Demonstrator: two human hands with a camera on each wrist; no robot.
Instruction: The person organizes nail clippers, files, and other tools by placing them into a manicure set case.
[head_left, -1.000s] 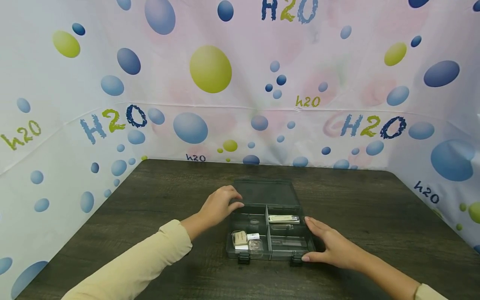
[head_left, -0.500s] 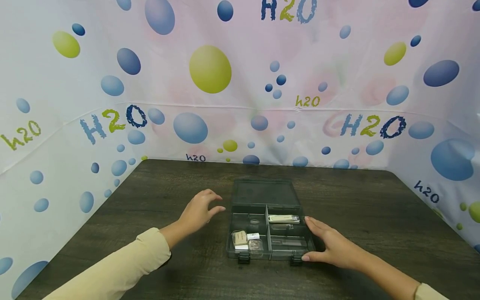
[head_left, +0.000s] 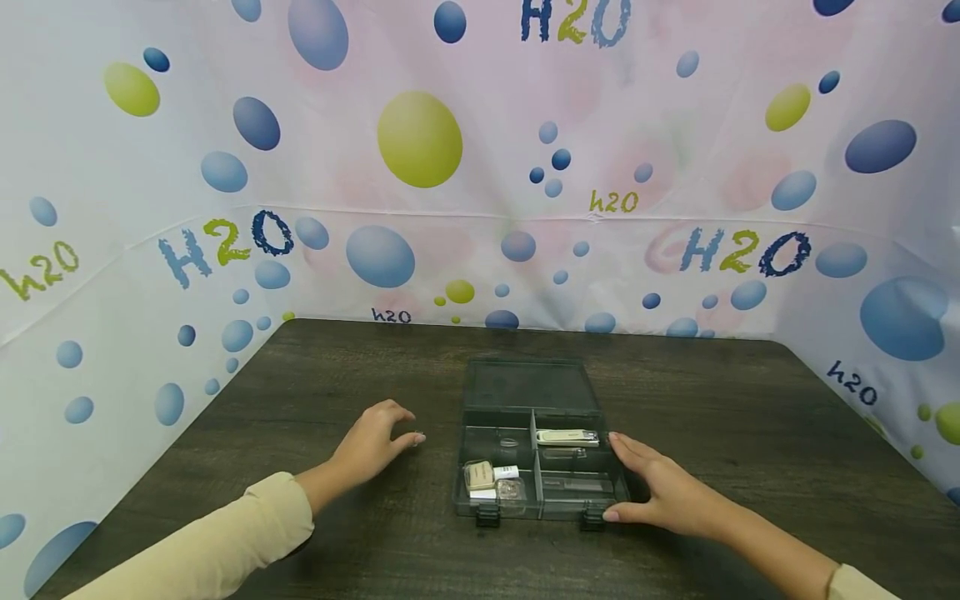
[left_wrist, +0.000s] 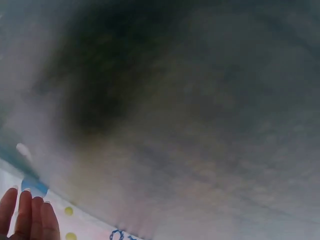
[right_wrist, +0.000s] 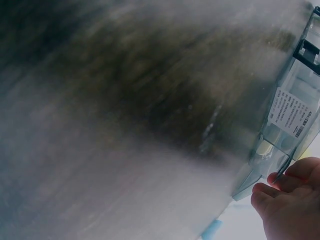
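Note:
A smoky see-through plastic compartment box (head_left: 540,510) lies on the dark table with its lid (head_left: 528,385) folded back. Nail clippers (head_left: 567,437) lie in its back right compartment. The front left compartment holds a small beige case (head_left: 479,476), a white capped piece (head_left: 506,472) and a clear piece (head_left: 512,493). A long clear piece, hard to make out, lies front right. My right hand (head_left: 667,492) holds the box's right end, thumb by the front latch (head_left: 592,517), fingers along the side. Left of the box, my left hand (head_left: 369,443) hovers low with loosely bent fingers and nothing visible in them.
The box stands around the middle of a dark wood-grain table (head_left: 337,358). A white curtain (head_left: 480,167) printed with blue and green bubbles surrounds the table at the back and sides. A printed label (right_wrist: 291,113) shows on the box in the right wrist view.
My left hand has drawn away from the box's left edge, moving left and toward me, lower over the table. The right hand and the box have stayed put.

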